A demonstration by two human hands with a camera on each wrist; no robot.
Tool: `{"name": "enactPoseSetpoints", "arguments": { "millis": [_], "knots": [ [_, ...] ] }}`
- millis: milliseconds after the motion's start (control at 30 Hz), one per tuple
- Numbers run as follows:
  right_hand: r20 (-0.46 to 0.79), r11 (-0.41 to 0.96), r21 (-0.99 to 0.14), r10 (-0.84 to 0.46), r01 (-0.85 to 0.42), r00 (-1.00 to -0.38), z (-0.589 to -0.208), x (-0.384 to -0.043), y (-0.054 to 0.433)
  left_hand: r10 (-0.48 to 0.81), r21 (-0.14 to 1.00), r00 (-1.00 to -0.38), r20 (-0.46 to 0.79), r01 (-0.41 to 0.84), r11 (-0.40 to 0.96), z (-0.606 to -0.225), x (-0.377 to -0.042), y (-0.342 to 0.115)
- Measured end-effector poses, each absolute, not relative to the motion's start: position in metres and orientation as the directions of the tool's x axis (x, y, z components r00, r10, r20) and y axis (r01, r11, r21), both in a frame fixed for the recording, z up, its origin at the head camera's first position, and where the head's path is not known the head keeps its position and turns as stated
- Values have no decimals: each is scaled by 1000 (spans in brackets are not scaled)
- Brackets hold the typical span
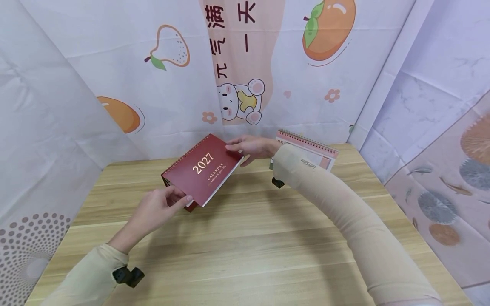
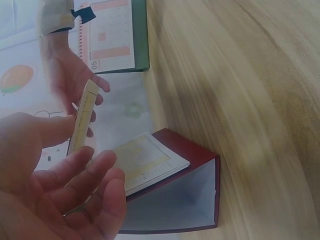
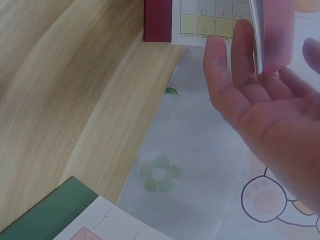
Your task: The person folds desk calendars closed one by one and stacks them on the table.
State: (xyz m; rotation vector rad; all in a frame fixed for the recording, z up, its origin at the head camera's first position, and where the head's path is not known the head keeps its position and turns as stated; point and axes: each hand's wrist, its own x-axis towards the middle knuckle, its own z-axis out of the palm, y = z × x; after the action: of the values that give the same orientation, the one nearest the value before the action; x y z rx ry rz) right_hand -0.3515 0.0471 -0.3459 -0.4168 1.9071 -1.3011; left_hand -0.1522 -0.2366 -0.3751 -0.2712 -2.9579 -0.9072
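A dark red 2027 desk calendar (image 1: 214, 170) with a spiral top edge stands tilted near the back of the table. My left hand (image 1: 155, 208) pinches the near corner of its front cover and pages between thumb and fingers. At the far right corner, my right hand (image 1: 254, 146) holds the same lifted sheets, thumb over the cover and fingers underneath. In the left wrist view, the lifted sheets (image 2: 85, 117) stand away from the remaining pages (image 2: 147, 160) on the red base (image 2: 187, 145). The cover looks pinkish beside my right fingers (image 3: 216, 65) in the right wrist view.
A second spiral calendar (image 1: 306, 146), with a pink and white page and a green base (image 2: 141, 35), stands at the back right behind my right forearm. Printed cloth (image 1: 172, 106) hangs behind the wooden table (image 1: 237, 255) and at both sides.
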Motion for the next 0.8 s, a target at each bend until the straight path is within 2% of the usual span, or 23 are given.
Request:
{"name": "enactPoseSetpoints", "arguments": {
  "millis": [433,800],
  "knots": [
    [-368,391,-911,-620,133,-693,-352,-340,39,173,569,-983,64,178,802,-377,-153,-235],
    [-344,418,-905,-605,82,-718,-359,-334,33,202,554,-978,52,196,809,-382,-155,-240]
  ]
}}
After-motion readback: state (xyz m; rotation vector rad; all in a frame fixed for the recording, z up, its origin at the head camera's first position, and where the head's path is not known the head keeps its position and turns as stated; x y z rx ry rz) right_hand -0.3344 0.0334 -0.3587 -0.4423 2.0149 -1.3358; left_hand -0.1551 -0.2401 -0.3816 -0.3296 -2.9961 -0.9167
